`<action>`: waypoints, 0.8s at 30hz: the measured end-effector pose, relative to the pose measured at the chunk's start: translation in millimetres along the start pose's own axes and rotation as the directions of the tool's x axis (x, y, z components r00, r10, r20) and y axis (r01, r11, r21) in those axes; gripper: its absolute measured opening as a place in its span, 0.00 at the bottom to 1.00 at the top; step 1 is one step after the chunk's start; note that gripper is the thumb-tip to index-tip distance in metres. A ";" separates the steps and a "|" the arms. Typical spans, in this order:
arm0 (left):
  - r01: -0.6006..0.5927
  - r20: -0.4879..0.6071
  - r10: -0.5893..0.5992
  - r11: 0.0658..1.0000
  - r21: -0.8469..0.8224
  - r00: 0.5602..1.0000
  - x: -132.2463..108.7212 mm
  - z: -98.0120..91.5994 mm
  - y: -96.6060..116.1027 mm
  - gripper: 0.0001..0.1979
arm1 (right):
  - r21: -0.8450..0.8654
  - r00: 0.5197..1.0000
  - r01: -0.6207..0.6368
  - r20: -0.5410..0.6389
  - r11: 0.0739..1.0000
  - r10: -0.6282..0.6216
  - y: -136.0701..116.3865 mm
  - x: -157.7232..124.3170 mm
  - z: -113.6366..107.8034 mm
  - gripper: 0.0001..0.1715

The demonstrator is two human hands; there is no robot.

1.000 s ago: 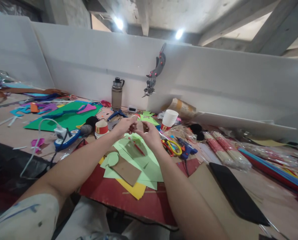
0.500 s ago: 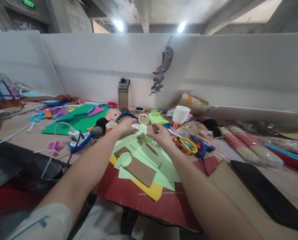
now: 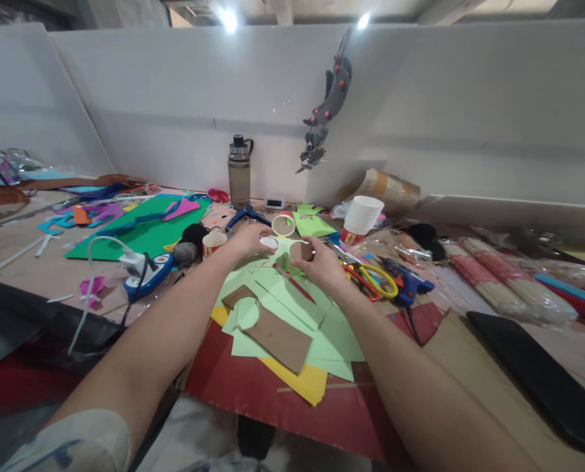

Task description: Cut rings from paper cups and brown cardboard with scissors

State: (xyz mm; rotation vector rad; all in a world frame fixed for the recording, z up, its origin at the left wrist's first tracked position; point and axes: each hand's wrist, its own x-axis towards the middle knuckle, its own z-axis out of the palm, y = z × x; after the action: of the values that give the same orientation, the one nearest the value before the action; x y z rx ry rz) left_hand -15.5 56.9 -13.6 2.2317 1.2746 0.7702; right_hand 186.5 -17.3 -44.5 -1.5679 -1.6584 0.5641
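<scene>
In the head view, my left hand (image 3: 251,241) is closed at its fingertips on a small white round piece (image 3: 269,243). My right hand (image 3: 323,263) pinches a round brown cardboard disc (image 3: 301,250) by its right edge. Between and below my hands, light green paper sheets (image 3: 339,344) overlap, with a red craft knife or pen (image 3: 299,288) lying on them. Just beyond my fingers a paper cup (image 3: 283,225) lies on its side, mouth toward me. Nearer me are a brown cardboard strip (image 3: 280,337) and a round green paper piece (image 3: 246,313).
A paper cup stack (image 3: 363,217), scissors with yellow handles (image 3: 380,280) and a blue glue gun (image 3: 406,283) stand or lie to the right. Left are another paper cup (image 3: 214,245), grey yarn (image 3: 185,252) and a power strip (image 3: 149,278). A bottle (image 3: 240,174) stands behind.
The view has tilted downward, so everything sits a little higher or shifted in the picture. Both hands keep their round pieces, and the brown disc shows more of its face.
</scene>
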 end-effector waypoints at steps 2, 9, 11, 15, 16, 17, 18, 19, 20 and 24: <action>0.009 -0.036 -0.008 1.000 0.029 0.999 -2.9 -1.7 10.3 0.21 | 0.030 0.999 0.031 -0.044 0.999 -0.030 1.4 1.9 -0.2 0.36; 0.188 0.160 -0.118 0.805 -0.563 0.980 -16.5 8.4 54.8 0.25 | 0.100 0.952 0.232 -0.227 0.968 -0.205 -9.1 -1.5 0.5 0.34; 0.204 0.205 -0.095 0.754 -0.624 0.974 -17.0 11.2 58.5 0.23 | 0.092 0.942 0.273 -0.229 0.958 -0.247 -12.6 -4.1 0.9 0.33; 0.159 0.080 -0.138 0.823 -0.546 0.987 -11.7 7.8 48.2 0.22 | 0.069 0.947 0.252 -0.223 0.965 -0.231 -13.5 -6.0 0.8 0.32; 0.123 -0.026 -0.149 0.890 -0.440 0.989 -9.9 6.2 43.3 0.21 | 0.066 0.957 0.217 -0.213 0.974 -0.198 -12.3 -5.6 0.7 0.32; 0.087 -0.101 -0.120 0.956 -0.279 0.988 -8.2 5.0 38.1 0.17 | 0.063 0.967 0.179 -0.197 0.982 -0.164 -10.6 -5.1 0.7 0.32; 0.066 -0.112 -0.079 0.991 -0.120 0.991 -6.8 4.4 32.9 0.13 | 0.055 0.975 0.145 -0.178 0.988 -0.134 -8.8 -4.5 0.9 0.32; 0.067 -0.077 -0.066 0.998 0.000 0.995 -5.7 4.6 28.1 0.12 | 0.044 0.981 0.121 -0.156 0.992 -0.112 -7.0 -4.0 1.2 0.32; 0.061 -0.036 -0.058 0.994 0.087 0.998 -5.0 5.5 23.6 0.14 | 0.034 0.986 0.105 -0.137 0.994 -0.100 -5.4 -3.7 1.6 0.32; 0.073 0.030 -0.082 0.970 0.231 0.996 -3.6 11.8 11.5 0.22 | 0.021 0.989 0.099 -0.109 0.995 -0.097 -2.9 -3.7 3.1 0.31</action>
State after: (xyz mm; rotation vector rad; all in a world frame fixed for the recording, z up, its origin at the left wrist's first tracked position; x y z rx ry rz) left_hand -2.0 47.0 -16.0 2.3464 1.4884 0.5716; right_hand 182.1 -20.6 -45.0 -1.4634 -1.6303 0.4406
